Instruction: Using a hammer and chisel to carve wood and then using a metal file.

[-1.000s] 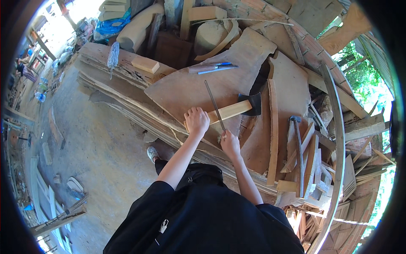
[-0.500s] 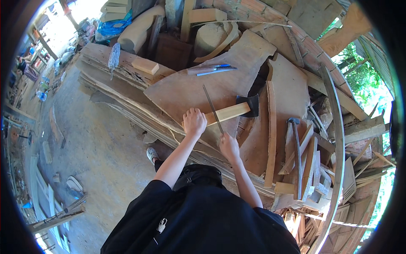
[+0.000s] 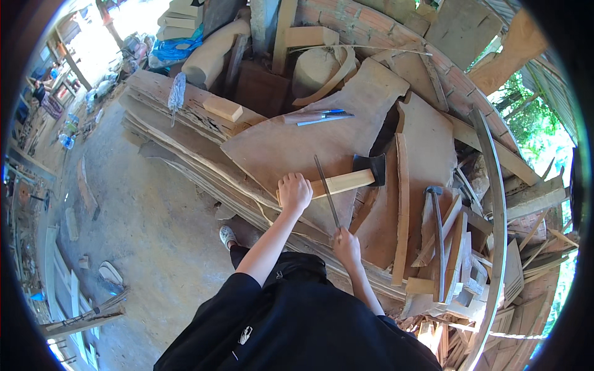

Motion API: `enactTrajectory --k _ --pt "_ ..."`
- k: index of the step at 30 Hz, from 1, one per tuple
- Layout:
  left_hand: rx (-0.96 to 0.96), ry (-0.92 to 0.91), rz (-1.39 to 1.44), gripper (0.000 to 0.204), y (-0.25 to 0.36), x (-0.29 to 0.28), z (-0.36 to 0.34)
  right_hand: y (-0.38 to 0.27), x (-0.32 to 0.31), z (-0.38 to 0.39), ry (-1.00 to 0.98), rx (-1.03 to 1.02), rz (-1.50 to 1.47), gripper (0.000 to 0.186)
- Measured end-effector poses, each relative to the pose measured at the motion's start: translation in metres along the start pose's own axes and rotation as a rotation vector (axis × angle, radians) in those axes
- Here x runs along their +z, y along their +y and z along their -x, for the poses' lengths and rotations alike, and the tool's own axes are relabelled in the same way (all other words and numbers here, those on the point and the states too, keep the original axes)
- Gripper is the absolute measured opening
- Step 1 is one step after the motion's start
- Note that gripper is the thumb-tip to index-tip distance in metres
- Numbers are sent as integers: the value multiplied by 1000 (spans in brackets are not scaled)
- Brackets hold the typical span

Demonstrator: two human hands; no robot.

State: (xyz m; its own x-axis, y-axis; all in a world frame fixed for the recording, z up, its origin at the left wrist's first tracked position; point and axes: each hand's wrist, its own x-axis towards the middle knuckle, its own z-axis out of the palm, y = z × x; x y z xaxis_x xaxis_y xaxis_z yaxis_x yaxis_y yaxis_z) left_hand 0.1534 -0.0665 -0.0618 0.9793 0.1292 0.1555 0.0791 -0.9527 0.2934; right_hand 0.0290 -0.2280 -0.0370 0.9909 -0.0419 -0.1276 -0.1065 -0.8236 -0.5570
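Note:
An axe with a pale squared wooden handle [image 3: 348, 183] and a black head [image 3: 377, 166] lies across the brown boards. My left hand [image 3: 294, 193] is closed round the handle's left end, pressing it down on the boards. In my right hand [image 3: 347, 246], nearer my body, a long thin dark file [image 3: 323, 178] is gripped by its near end. The file slants up and to the left across the handle, close to my left hand. Whether it touches the wood I cannot tell.
Beyond the axe lie pens or slim tools [image 3: 322, 115] and a small wood block [image 3: 223, 109] on the stacked planks [image 3: 185, 151]. A hammer [image 3: 437, 241] leans among offcuts at right. A long curved strip [image 3: 495, 204] rises beside them; a brick wall [image 3: 396, 28] stands behind.
My right hand has drawn the file back toward my body along its slant. My left hand still holds the handle. The whole view has shifted slightly.

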Motion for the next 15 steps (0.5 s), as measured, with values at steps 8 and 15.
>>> enactTrajectory --k 8,15 --pt "-40 22 -10 26 1 -1 1 2 3 -2 32 -39 -14 20" --pt "-47 -7 5 26 3 1 2 28 -33 84 -33 60 53 21"
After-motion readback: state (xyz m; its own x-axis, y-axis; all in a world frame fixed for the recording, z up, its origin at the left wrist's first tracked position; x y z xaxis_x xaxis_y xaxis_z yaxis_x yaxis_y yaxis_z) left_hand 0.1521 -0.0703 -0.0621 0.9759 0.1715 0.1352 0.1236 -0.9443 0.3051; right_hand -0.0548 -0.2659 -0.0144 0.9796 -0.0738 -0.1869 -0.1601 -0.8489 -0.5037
